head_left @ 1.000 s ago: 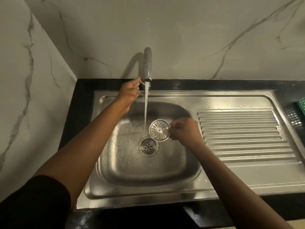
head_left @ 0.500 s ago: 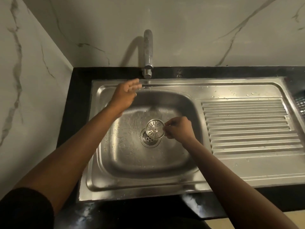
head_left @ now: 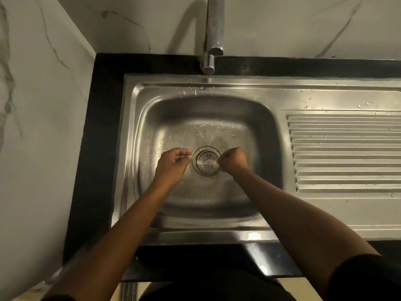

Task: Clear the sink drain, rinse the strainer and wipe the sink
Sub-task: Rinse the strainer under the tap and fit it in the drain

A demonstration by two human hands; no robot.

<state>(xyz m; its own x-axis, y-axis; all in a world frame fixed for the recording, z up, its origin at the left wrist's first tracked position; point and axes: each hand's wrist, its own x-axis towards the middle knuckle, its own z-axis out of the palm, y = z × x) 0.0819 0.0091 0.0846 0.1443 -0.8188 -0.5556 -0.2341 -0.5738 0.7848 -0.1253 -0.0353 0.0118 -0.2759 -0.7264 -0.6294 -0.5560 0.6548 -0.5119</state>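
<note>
Both hands down in sink basin (head_left: 256,131), either side of drain. Strainer (head_left: 207,161) sits in drain hole at basin centre, slotted face up. Right hand (head_left: 234,160) curled, fingertips at strainer's right edge; whether pinching it or only touching, cannot tell. Left hand (head_left: 173,164) just beside drain ring on left, fingers loosely curled, thumb meeting forefinger, nothing visibly held. Tap (head_left: 211,51) above back rim, no water running. Droplets on basin floor and rim. Ribbed draining board (head_left: 345,153) to right.
</note>
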